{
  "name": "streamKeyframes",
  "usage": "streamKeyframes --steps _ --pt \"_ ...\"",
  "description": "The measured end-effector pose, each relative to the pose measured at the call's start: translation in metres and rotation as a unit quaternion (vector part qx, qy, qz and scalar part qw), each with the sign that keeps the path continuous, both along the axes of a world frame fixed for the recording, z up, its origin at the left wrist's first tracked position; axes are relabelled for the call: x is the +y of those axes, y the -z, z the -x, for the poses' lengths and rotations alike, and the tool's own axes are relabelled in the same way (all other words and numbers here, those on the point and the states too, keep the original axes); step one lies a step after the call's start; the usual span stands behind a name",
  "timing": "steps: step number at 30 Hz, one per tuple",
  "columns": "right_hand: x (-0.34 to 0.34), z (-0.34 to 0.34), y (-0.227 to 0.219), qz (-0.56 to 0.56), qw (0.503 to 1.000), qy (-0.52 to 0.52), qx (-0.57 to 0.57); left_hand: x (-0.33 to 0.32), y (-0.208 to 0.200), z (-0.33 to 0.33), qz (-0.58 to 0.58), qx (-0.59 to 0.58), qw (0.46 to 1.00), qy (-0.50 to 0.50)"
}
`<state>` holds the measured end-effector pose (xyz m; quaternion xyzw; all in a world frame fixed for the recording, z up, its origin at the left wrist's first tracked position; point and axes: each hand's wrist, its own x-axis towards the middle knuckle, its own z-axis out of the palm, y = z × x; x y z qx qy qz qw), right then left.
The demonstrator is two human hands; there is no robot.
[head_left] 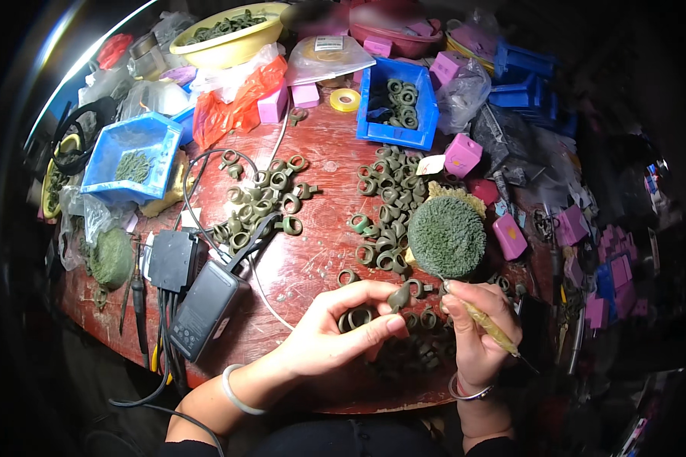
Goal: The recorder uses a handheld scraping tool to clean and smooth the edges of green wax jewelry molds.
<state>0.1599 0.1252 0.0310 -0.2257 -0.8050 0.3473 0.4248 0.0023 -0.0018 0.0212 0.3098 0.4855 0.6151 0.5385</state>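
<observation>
My left hand (335, 327) is closed, with a dark olive-green ring (399, 298) pinched between thumb and fingertips. More rings show by its palm; I cannot tell whether they are held or lie behind it. My right hand (482, 335) grips a slim pen-like tool with a yellowish wrapped handle (489, 329), its thin tip close to the left fingertips. Just beyond the hands sits a round, rough green mound (447, 237) on a yellow sponge-like pad. Many similar rings (389, 194) lie in a heap beside it, and others (263, 198) are grouped farther left.
A black power adapter (206, 308) with cables lies at left. Blue bins (433, 107) (95, 179) and a yellow basin (198, 55) hold green pieces. Pink blocks (463, 155), an orange-red bag (240, 103) and yellow tape (344, 100) stand around the red table (324, 263).
</observation>
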Motion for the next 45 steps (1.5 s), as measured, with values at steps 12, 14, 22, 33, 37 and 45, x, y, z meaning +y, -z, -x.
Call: streamKeyframes --steps 12,14,22,33,37,45 --pt "0.122 -0.078 0.011 -0.082 0.956 0.221 -0.174 -0.004 0.004 -0.007 0.012 -0.052 0.998 -0.035" --pt "0.173 -0.135 0.038 -0.191 0.895 0.303 -0.266 -0.001 0.002 -0.011 0.002 -0.036 0.999 -0.008" --pt "0.158 -0.137 0.015 0.087 0.961 0.229 -0.126 -0.002 0.008 -0.007 0.030 -0.028 0.999 -0.025" --pt "0.047 -0.087 -0.065 -0.270 0.899 0.167 -0.300 0.000 0.005 -0.009 0.002 -0.057 0.998 -0.016" --pt "0.046 -0.084 -0.062 -0.291 0.889 0.167 -0.313 -0.002 0.002 -0.008 0.012 -0.044 0.999 -0.016" --pt "0.045 -0.083 -0.060 -0.313 0.880 0.160 -0.319 -0.002 0.006 -0.006 0.009 -0.060 0.998 -0.002"
